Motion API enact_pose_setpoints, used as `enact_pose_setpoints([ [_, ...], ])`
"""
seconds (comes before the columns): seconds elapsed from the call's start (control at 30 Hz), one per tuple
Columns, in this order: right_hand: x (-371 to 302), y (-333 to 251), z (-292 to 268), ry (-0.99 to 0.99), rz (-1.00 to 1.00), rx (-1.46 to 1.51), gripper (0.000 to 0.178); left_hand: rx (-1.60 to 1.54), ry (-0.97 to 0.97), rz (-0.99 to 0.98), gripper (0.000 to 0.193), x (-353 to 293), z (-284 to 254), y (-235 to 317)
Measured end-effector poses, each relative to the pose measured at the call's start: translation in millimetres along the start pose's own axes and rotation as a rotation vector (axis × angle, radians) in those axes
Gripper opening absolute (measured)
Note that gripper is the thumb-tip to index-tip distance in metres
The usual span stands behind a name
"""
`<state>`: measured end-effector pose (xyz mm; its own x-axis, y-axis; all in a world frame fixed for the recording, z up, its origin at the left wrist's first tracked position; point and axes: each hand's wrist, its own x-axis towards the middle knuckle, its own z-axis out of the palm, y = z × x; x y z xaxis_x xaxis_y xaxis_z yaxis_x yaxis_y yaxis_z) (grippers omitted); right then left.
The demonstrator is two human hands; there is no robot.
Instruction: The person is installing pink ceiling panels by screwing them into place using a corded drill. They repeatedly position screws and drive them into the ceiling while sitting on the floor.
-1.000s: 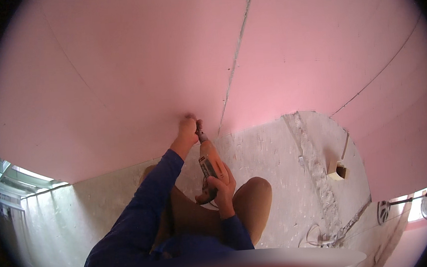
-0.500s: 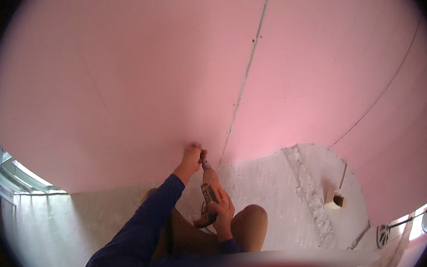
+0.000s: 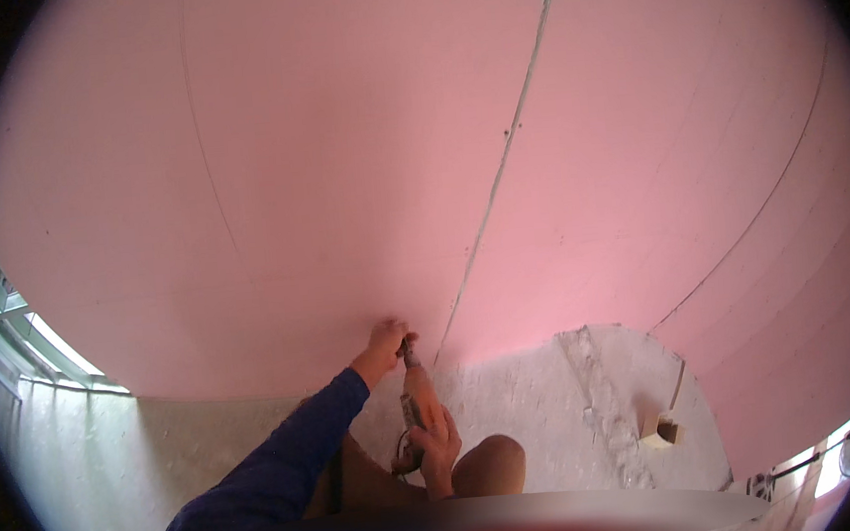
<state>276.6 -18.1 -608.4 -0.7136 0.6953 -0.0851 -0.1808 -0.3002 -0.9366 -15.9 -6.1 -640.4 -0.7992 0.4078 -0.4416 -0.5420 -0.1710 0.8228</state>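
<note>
Two hands were at work low on the pink wall [image 3: 338, 172], close to where it met the rough grey floor [image 3: 555, 395]. The right hand [image 3: 437, 442] was closed round the rear of an orange power screwdriver [image 3: 418, 406], which pointed away from the person with its tip at the wall base, just left of the vertical seam [image 3: 498, 180] between two boards. The left hand [image 3: 383, 341], in a dark blue sleeve, was curled with its fingertips pinched against the wall right beside the tool tip; whether it held a screw could not be made out at this size. One bare knee [image 3: 488, 460] sat near the floor under the right hand.

Risks noted, as judgement only:
- Fingers of the left hand lay touching or nearly touching the tip. A slip of the bit off the fastener would likely strike them.
- Fixing so near the board's bottom edge and seam could crumble the board if driven too hard or at a tilt.
- A cable [image 3: 399, 447] appeared to trail from the tool's rear by the knee; it could snag and jerk the tool off line.
- Crouched, one-handed control of the tool gave poor steadiness.

A small pale block [image 3: 663, 431] lay on the floor well to the right.
</note>
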Motion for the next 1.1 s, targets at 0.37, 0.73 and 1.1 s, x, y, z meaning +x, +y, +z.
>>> enact_pose_setpoints([
  [0.37,-0.1,10.8,11.3,0.047,0.02,0.053,0.074,0.155,-0.102,-0.219,0.008,-8.9,-16.3,27.9],
  [0.73,-9.3,6.1,16.2,0.077,0.044,0.053,0.073,0.279,-0.148,-0.204,0.02,-17.4,-19.5,35.5],
  [1.1,-39.7,-82.3,39.0,-0.08,-0.182,-0.182,0.08,0.046,-0.3,0.279,0.025,-127.7,-12.4,117.0],
])
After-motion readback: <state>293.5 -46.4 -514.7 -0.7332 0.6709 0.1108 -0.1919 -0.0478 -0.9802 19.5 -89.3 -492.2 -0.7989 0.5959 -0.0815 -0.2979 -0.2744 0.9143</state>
